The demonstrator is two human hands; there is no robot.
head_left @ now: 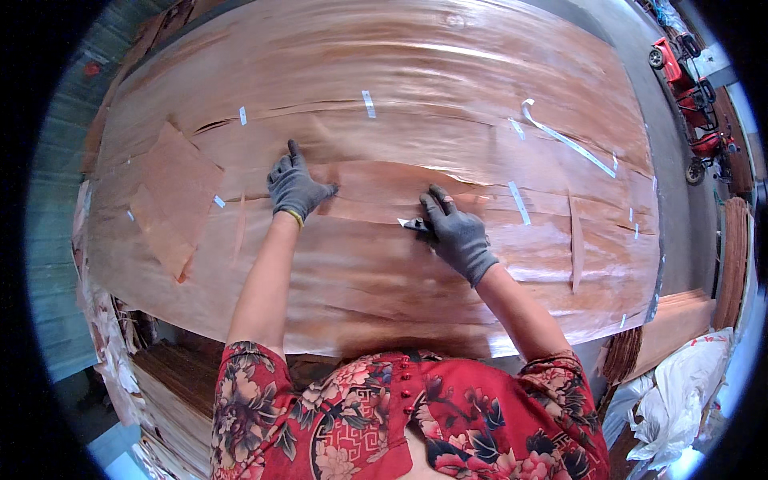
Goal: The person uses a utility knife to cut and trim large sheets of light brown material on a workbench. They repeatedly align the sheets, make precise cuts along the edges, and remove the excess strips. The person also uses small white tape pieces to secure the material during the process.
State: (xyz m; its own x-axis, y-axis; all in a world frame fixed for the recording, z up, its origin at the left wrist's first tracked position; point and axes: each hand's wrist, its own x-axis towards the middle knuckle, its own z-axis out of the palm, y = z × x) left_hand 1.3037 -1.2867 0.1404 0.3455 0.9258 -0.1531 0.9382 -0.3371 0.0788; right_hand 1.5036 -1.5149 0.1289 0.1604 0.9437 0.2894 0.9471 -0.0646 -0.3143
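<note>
A large reddish-brown wood veneer sheet [416, 296] spreads out before me, creased and split in places. My left hand [294, 188], in a grey glove, presses down on it with thumb and fingers spread. It touches the left end of a narrow veneer strip [380, 188] lying over the sheet. My right hand [460, 238], also gloved, is closed around a utility knife [416, 226]. The knife's pale blade points left, beside the lower edge of the strip. The fingertips of that hand rest near the strip's right part.
Loose veneer pieces [180, 180] lie at left, and a thin veneer sliver [576, 240] at right. Short white tape pieces [519, 202] and a long curling tape [570, 142] mark the sheet. Beyond stand a red wheeled vehicle [690, 96], veneer stacks [672, 320] and white plastic [680, 392].
</note>
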